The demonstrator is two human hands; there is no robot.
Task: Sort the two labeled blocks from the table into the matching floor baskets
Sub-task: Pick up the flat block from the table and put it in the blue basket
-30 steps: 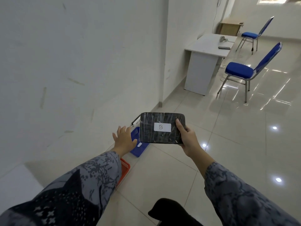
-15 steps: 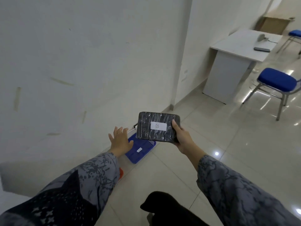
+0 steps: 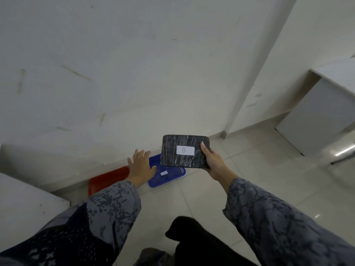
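Observation:
My right hand (image 3: 212, 160) grips a black plastic-wrapped block (image 3: 179, 150) by its right end; the white label on it reads B. I hold it in the air above the blue basket (image 3: 165, 177), which stands on the floor by the wall and carries a small white label. A red basket (image 3: 107, 179) sits just left of the blue one. My left hand (image 3: 141, 167) hovers flat with fingers spread, holding nothing, over the gap between the two baskets.
A white wall runs behind the baskets. A white tabletop corner (image 3: 23, 204) shows at the lower left. A white desk (image 3: 324, 104) stands at the right, with a chair's metal leg (image 3: 343, 152) beside it. Glossy tiled floor lies in front of me.
The view has swung left and down toward the wall, so both baskets now show. The block has stayed in my right hand, now above the blue basket. The blue chairs left the view.

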